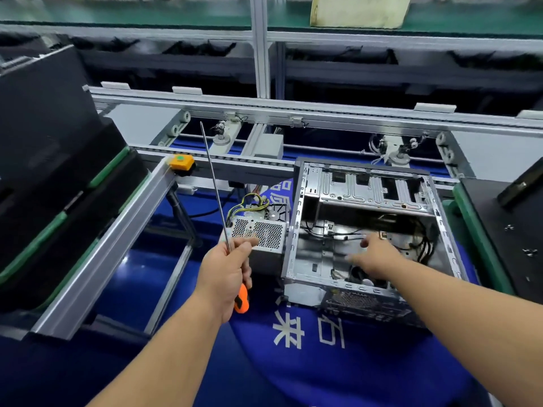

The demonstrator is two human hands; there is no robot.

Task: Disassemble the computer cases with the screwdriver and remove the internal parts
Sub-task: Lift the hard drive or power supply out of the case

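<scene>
An open metal computer case point(370, 186) lies on its side on a blue cloth, its inside facing up. My left hand point(226, 274) grips a long screwdriver point(214, 183) by its orange handle, shaft pointing up and away, left of the case. A grey power supply point(258, 230) with a honeycomb grille and yellow-black wires sits just outside the case's left wall, behind my left hand. My right hand point(376, 257) reaches into the case over its floor, fingers spread toward loose black cables point(423, 245); it holds nothing that I can see.
Black case panels point(53, 160) are stacked on green-edged trays at the left. A conveyor frame with an orange button box point(182, 163) runs behind. Another black panel point(505, 230) with loose screws lies at the right. The blue cloth point(308, 348) covers the near bench.
</scene>
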